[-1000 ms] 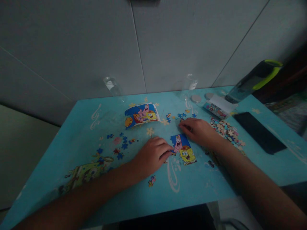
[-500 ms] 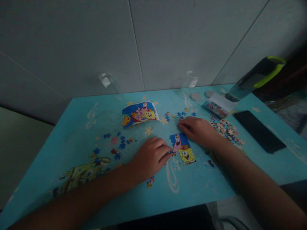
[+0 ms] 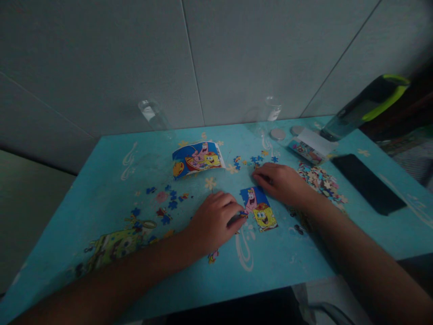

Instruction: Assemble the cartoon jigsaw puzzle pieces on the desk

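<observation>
A partly joined jigsaw puzzle [image 3: 265, 217], showing a pink starfish and a yellow sponge character on blue, lies on the table. At its left edge is my left hand [image 3: 218, 220], thumb and fingertips closed on a small puzzle piece [image 3: 243, 215] that touches or nearly touches the joined part. My right hand [image 3: 279, 180] rests just beyond the puzzle's upper right corner. Its fingers are curled, and whether they hold anything is hidden. Behind the hands, a curled picture sheet [image 3: 198, 160] shows the same characters in a boat.
Loose blue pieces [image 3: 172, 198] lie at the left, others [image 3: 259, 159] beyond my right hand. A pile of pieces [image 3: 321, 183] sits by a dark phone-like slab [image 3: 368, 185]. Behind stand a small box [image 3: 306, 151], lids [image 3: 278, 134], clear jars [image 3: 272, 110] and a bottle [image 3: 365, 108].
My left thumb and forefinger have parted slightly at the puzzle's left edge. My right hand stays almost where it was. The whole view has shifted a little.
</observation>
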Tool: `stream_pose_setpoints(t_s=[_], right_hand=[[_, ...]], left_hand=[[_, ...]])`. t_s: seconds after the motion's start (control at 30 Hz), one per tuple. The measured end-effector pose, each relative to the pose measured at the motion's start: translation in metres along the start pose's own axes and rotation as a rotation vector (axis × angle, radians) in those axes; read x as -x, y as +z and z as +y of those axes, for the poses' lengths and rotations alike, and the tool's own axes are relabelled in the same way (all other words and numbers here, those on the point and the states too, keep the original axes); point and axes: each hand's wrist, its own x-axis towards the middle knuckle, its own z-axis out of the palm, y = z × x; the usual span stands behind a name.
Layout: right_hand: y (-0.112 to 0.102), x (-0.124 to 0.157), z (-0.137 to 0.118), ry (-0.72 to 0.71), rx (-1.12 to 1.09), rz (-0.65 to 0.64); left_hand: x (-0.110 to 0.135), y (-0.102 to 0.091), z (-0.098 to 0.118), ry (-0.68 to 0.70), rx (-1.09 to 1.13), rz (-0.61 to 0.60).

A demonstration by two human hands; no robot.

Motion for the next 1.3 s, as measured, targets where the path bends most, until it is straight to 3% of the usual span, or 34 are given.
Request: stream_pose_setpoints(t_s=[0.6, 1.3], right_hand=[[-0.002, 0.0, -0.002, 0.012, 0.023, -0.01], [-0.001, -0.001, -0.002, 0.002, -0.009, -0.004]], left_hand=[[-0.001, -0.003, 0.006, 0.089, -0.058, -0.052], [0.0, 0.004, 0.01, 0.123, -0.125, 0.0]])
